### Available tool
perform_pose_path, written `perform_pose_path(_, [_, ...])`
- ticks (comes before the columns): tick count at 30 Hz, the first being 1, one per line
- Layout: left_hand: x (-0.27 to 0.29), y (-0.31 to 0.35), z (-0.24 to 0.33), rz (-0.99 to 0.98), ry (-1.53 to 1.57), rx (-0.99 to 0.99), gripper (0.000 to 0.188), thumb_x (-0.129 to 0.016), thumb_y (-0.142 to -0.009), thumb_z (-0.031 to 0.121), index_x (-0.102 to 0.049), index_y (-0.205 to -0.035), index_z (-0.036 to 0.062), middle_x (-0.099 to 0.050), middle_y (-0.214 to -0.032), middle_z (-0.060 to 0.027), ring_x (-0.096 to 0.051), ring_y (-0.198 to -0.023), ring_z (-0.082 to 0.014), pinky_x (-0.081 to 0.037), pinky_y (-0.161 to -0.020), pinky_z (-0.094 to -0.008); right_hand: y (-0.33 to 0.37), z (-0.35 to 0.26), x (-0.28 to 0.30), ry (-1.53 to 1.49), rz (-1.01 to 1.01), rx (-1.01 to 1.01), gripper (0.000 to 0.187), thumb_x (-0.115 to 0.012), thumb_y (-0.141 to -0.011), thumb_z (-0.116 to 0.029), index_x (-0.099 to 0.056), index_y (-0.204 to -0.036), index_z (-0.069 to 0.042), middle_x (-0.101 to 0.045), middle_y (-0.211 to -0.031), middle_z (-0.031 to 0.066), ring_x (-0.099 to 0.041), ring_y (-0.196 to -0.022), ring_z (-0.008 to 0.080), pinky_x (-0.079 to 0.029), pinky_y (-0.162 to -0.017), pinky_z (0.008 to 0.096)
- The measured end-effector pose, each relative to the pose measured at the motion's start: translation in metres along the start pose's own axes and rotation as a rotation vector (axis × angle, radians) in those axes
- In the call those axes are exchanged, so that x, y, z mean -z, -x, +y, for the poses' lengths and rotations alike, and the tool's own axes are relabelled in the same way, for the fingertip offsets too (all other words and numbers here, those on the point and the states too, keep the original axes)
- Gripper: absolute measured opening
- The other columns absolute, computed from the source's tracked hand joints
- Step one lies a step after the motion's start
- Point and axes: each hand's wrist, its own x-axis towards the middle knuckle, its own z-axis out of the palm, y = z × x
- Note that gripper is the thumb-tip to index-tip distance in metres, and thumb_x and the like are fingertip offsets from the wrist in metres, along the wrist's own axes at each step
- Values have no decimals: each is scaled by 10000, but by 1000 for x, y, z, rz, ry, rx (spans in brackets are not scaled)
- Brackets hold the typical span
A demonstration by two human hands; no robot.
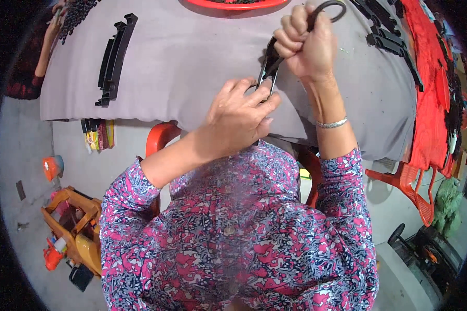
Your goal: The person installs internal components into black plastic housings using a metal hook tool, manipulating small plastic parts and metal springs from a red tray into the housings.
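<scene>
My right hand is raised over the table, its fingers wrapped round the handles of a pair of black-handled scissors. One handle loop sticks out above the fist, and the blades slant down toward my left hand. The left fingers are bent and pinched together at the lower end of the blades, near the table's front edge. A dark, narrow piece shows beside the blades; the left fingers seem closed on it, but they hide most of it.
Long black plastic strips lie on the grey cloth at left, more black strips at right. A red basin stands at the far edge. Another person's arm is at upper left. Red chairs flank me.
</scene>
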Motion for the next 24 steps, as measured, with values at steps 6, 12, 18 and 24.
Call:
perform_pose_path(6, [1,6,-8,67,177,23,527,-758,-711,172,-602,-1206,79,-590,-1241,-118,-590,-1040,-299,-464,-876,-419,19,-61,10,142,158,72,365,-379,-1021,-350,-516,-871,-47,-318,-637,-51,-268,-534,54,-215,-443,207])
perform_pose_path(12, [9,17,-6,160,315,238,643,-835,-674,237,-569,-1216,18,-598,-1080,-152,-616,-925,-327,-486,-803,-437,39,-52,22,326,622,-68,196,-449,-988,-219,-469,-976,-24,-414,-723,10,-378,-598,95,-309,-480,236])
perform_pose_path(18, [4,11,5,153,252,313,849,-866,-637,280,-451,-1304,-44,-597,-949,-162,-617,-860,-333,-485,-769,-417,45,-38,26,828,768,-119,131,-510,-949,-106,-476,-1006,7,-646,-810,128,-645,-685,168,-505,-573,263])
perform_pose_path(24, [-9,-3,2,178,224,372,760,-810,-683,235,-463,-1306,-29,-629,-887,-167,-643,-839,-339,-482,-752,-437,39,-42,37,1557,605,-230,232,-630,-921,-230,-621,-987,-8,-705,-803,80,-659,-703,136,-512,-596,275])
